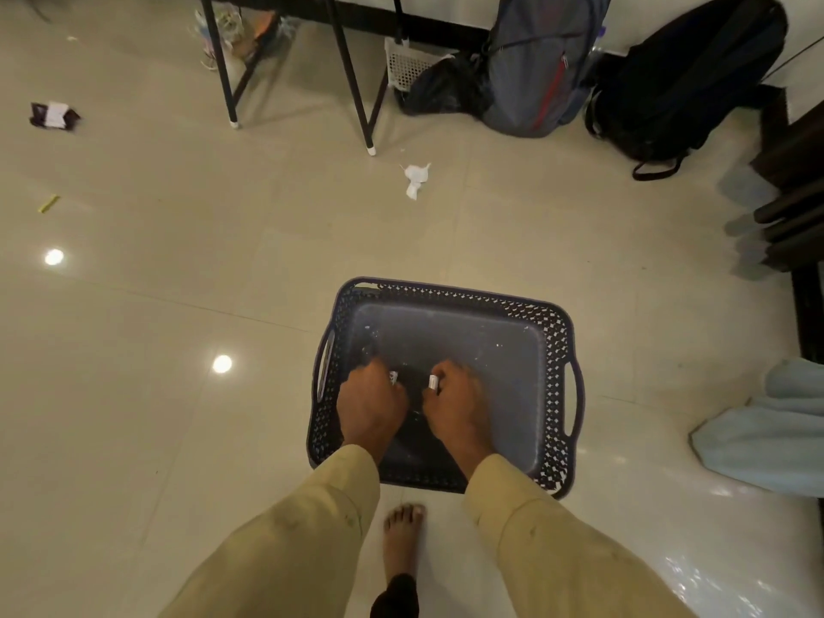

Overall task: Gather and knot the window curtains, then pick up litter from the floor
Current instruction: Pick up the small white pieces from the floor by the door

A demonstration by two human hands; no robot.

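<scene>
Hands low inside dark perforated plastic basket (557, 350); left hand (372, 405) and right hand (455, 403) each curl round one end of dark litter piece with white ends (412, 382), stretched between them; crumpled white paper (415, 179) on floor at twelve o'clock, well apart.

One view only: head-worn, wide-angle. It faces forward and steeply down onto the tiled floor (178, 269). Nearest ground sits at the bottom of the frame: sleeves (312, 528), then left hand (372, 405) and right hand (459, 408) low centre, over the basket (557, 350). A bare foot (403, 537) lies almost straight below the lens. The far reach at the top edge takes in table legs (352, 82) and a grey backpack (535, 69) by the wall. Straight lines bow toward the margins.
</scene>
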